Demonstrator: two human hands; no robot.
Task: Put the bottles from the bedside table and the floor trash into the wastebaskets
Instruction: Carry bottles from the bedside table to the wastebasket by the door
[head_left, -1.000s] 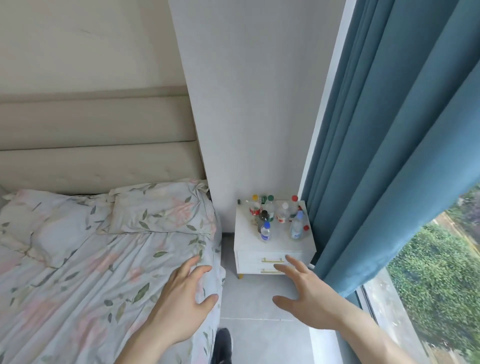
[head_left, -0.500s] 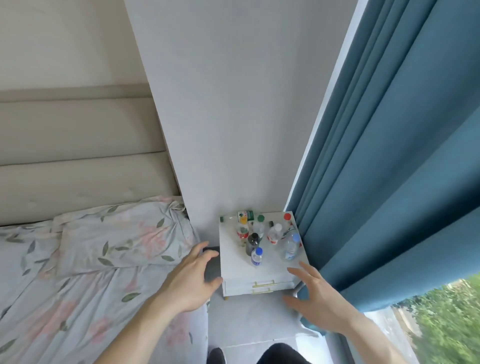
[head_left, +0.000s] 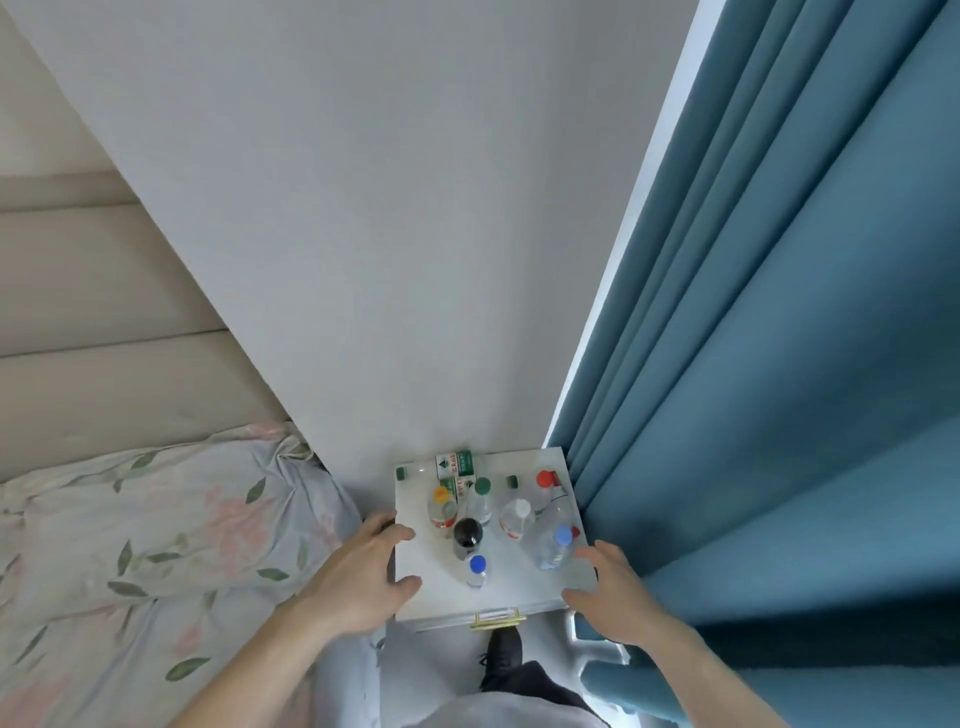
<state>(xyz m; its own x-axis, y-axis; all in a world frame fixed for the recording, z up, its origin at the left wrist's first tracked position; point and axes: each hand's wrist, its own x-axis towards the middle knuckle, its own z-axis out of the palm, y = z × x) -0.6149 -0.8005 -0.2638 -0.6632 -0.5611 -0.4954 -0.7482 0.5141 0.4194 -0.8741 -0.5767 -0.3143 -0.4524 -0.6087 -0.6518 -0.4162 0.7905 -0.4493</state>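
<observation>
White and pushed into the corner between a pale wall (head_left: 363, 260) and a blue curtain (head_left: 779, 364), the bedside tabletop (head_left: 415, 545) carries a cluster of bottles (head_left: 483, 509), most upright with coloured caps, one with a green label lying at the back. A small blue-capped bottle (head_left: 476, 570) stands nearest the front edge. The left hand (head_left: 358, 574) hovers at the tabletop's left edge, fingers spread and holding nothing. The right hand (head_left: 610, 592) hangs at the right front corner, also spread and empty. A floral-covered bed (head_left: 130, 545) lies to the left.
</observation>
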